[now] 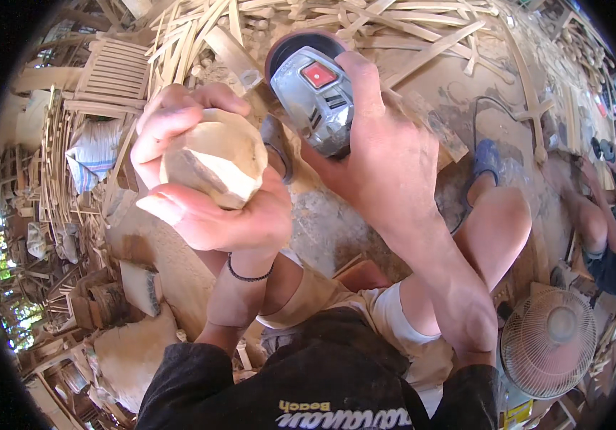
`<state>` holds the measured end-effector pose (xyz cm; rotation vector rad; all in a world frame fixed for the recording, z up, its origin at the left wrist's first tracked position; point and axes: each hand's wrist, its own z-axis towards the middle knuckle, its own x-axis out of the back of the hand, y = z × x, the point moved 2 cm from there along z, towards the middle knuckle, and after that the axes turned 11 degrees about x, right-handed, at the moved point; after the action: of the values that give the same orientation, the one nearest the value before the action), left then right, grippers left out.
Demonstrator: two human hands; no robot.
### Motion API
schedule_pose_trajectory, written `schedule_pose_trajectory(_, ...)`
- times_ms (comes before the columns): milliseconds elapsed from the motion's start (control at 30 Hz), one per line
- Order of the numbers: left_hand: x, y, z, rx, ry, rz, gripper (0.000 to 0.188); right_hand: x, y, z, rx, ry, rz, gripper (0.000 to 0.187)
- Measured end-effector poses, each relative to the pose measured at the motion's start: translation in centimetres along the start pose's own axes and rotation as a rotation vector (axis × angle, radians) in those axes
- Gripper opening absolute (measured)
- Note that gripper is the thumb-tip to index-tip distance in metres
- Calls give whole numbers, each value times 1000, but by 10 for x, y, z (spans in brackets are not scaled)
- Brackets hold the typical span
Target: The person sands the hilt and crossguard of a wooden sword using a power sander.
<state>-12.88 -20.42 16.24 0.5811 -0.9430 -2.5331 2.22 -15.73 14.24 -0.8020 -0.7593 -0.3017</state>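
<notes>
My left hand [240, 222], with a dark beaded band at its wrist, is closed around a pale, roundish block of wood [211, 154]. Flat cut facets show on the block, and a brownish patch marks one of them. My right hand [397, 158] grips a grey angle grinder [311, 104] with a red switch on its body, the thumb lying along its side. At the tool's far end a dark round disc [290, 47] shows in part. Tool and block are held side by side, apart from each other. The right fingers are mostly hidden behind the grinder.
Wooden sticks [422, 39] lie heaped at the far side. A slatted wooden panel [111, 72] and a white sack [93, 154] are at left. Near right stands a round fan [548, 344]. A black cord [474, 125] runs over the dusty floor; another person [598, 215] sits at far right.
</notes>
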Motion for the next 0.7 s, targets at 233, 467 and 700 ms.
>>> schedule_pose_trajectory(233, -17, 8, -13, 44, -25, 182, 58, 0, 3, 2, 22, 86, 8, 89)
schedule_pose_trajectory(467, -16, 5, -18, 26, -119, 228, 58, 2, 5, 2, 2, 122, -10, 89)
schedule_pose_trajectory(700, -15, -3, -11, 37, 29, 87, 65, 14, 8, -12, -42, -73, 19, 91)
